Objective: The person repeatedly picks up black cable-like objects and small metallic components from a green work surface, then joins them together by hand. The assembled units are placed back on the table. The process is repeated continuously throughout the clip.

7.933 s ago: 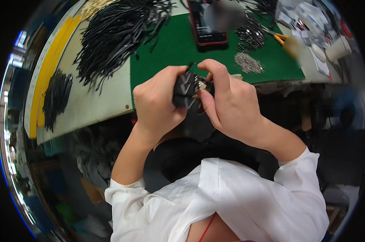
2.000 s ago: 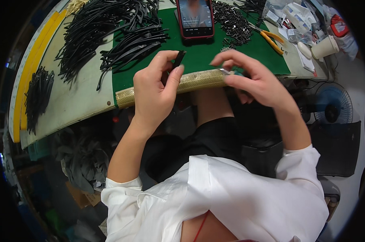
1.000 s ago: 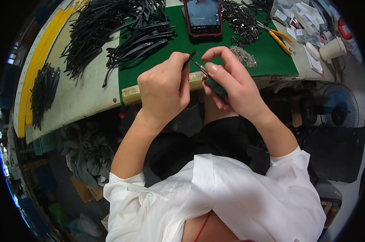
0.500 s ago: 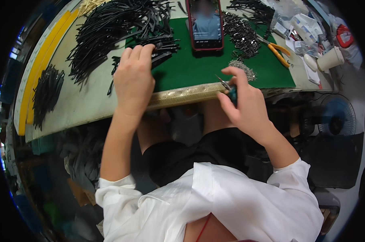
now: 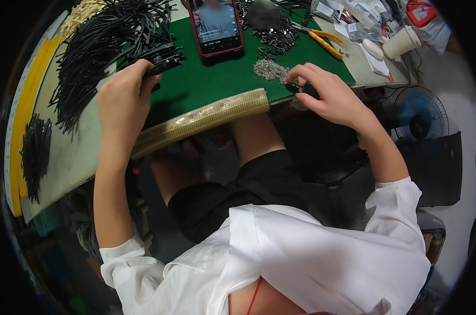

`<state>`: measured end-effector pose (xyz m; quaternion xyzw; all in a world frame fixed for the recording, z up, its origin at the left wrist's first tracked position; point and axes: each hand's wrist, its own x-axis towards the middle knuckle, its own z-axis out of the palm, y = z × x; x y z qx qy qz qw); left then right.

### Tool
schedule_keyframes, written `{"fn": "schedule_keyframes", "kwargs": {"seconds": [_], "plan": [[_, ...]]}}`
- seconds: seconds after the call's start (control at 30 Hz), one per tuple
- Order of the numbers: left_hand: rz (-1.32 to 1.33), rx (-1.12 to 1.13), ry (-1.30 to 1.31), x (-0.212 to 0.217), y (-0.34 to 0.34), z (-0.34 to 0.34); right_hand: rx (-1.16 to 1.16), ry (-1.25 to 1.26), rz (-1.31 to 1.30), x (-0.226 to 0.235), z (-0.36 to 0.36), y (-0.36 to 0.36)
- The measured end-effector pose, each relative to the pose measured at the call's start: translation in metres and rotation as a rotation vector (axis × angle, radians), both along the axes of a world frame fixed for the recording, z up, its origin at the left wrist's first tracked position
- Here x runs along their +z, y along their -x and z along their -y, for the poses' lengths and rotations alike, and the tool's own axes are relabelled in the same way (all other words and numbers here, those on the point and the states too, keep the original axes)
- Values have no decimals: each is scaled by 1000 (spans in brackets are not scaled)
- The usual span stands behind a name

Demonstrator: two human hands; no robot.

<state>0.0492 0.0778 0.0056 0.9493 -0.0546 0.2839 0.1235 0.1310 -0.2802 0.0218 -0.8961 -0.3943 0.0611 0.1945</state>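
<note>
Your left grip is at the heap of black strips on the desk, its fingertips among the ends. Your right grip curls around a small dark tool, just beside the silvery pieces. A gold mesh roll lies along your desk's near edge; beyond it, a red-rimmed phone stands on green matting.

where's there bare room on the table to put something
The widest bare patch is on the green mat, between the phone, gold mesh strip and silver heap. Another: pale tabletop right of the small black bundle. Crowded: upper left, under black strips; upper right, with yellow-handled tool and plastic bags.
</note>
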Motion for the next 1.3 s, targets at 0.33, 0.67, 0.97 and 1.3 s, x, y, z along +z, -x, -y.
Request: {"fn": "schedule_keyframes", "kwargs": {"seconds": [0.33,0.67,0.97,1.3], "plan": [[-346,-298,879,4,35,43,-20,159,31,4,-9,1],[-280,-301,969,-9,39,52,-7,169,1,7,-16,1],[-241,-334,1033,-17,44,52,18,206,45,8,-25,-2],[-102,-260,974,-9,48,68,46,51,58,15,-34,5]]}}
